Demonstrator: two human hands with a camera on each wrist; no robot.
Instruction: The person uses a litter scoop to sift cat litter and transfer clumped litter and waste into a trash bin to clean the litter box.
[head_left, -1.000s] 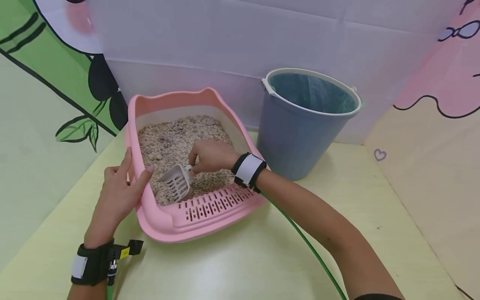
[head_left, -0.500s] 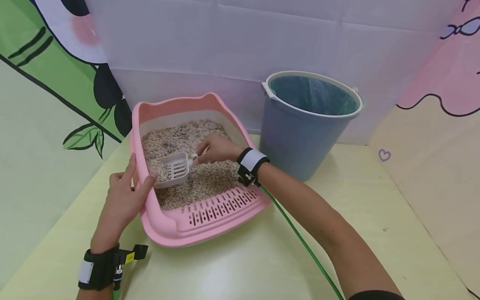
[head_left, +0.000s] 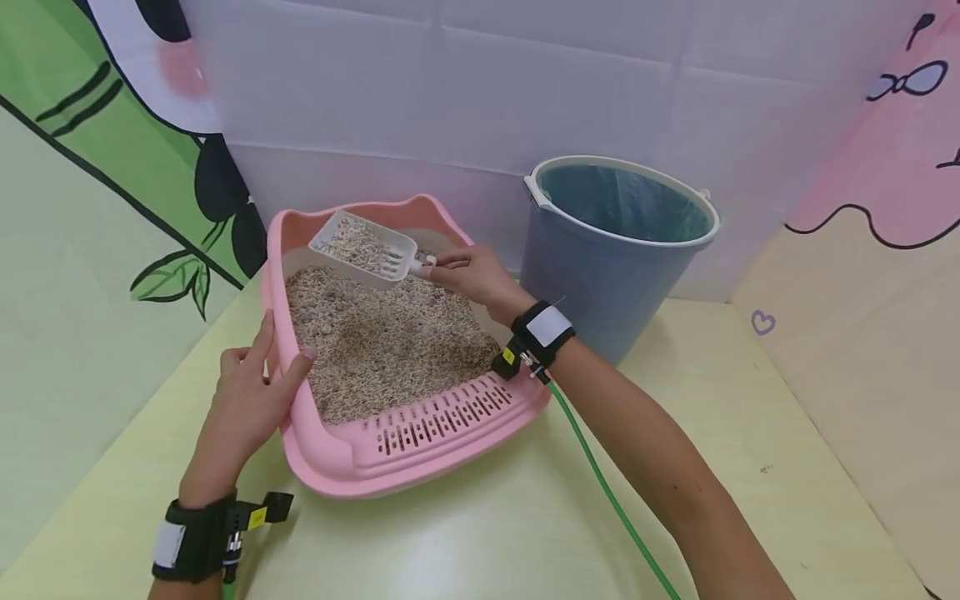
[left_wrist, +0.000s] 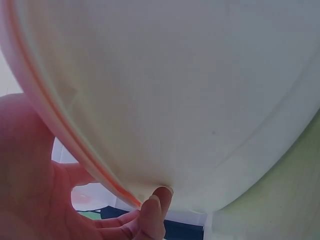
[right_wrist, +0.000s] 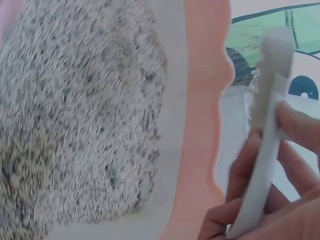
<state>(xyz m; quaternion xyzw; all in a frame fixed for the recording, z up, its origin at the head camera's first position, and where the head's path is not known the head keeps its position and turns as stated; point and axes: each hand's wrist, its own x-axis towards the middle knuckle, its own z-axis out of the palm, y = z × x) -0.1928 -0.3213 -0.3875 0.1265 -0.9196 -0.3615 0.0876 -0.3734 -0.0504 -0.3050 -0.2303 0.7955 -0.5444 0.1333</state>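
Observation:
My left hand (head_left: 243,404) grips the left side of a pink litter box (head_left: 348,471), its thumb over the rim. In the left wrist view, fingers curl in under the rim against the box's white outer wall (left_wrist: 185,110). My right hand (head_left: 480,275) holds a white slotted litter scoop (head_left: 348,268) by its handle, above the back of the box. Pale litter (head_left: 390,350) fills the box's floor, and a heap of litter lies in the scoop. Seen from the right wrist, fingers and thumb wrap the scoop handle (right_wrist: 261,180), with the scoop's head turned edge-on.
A blue-grey bucket (head_left: 588,283) with a greenish liner (head_left: 622,200) stands right of the box, close behind my right wrist. A fabric backdrop (head_left: 450,100) rises behind both. The pale table (head_left: 675,433) extends to the front and right. A green cable (head_left: 607,492) trails from my right wrist.
The scoop has risen out of the litter and moved toward the back of the box, now carrying litter. My left hand keeps its grip on the rim.

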